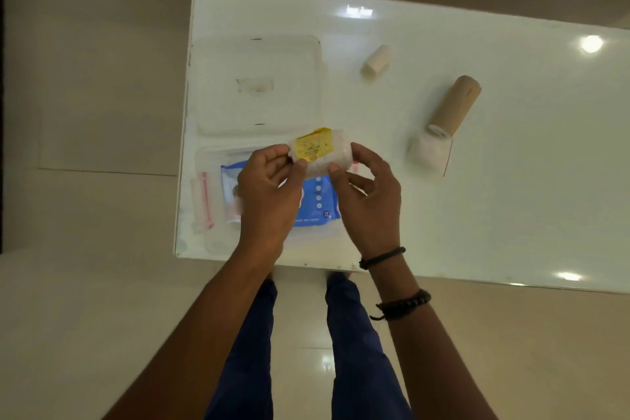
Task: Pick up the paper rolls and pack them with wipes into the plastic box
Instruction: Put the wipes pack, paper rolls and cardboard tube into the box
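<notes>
A white wrapped paper roll with a yellow label [318, 150] is held above the clear plastic box [204, 160] by both hands. My left hand [269, 191] pinches its left end and my right hand [366, 198] grips its right end. Inside the box lies a blue pack of wipes [318, 204], partly hidden by my hands. The box's clear lid [259, 85] lies open flat behind it. Further right on the table lie a small beige roll [376, 61], a brown cardboard roll [455, 104] and a white roll [429, 152] touching its near end.
The white glossy table [511, 181] has its left edge just beside the box and its near edge close to my legs. A pink-edged latch [204, 201] sticks out at the box's left side. Tiled floor surrounds the table.
</notes>
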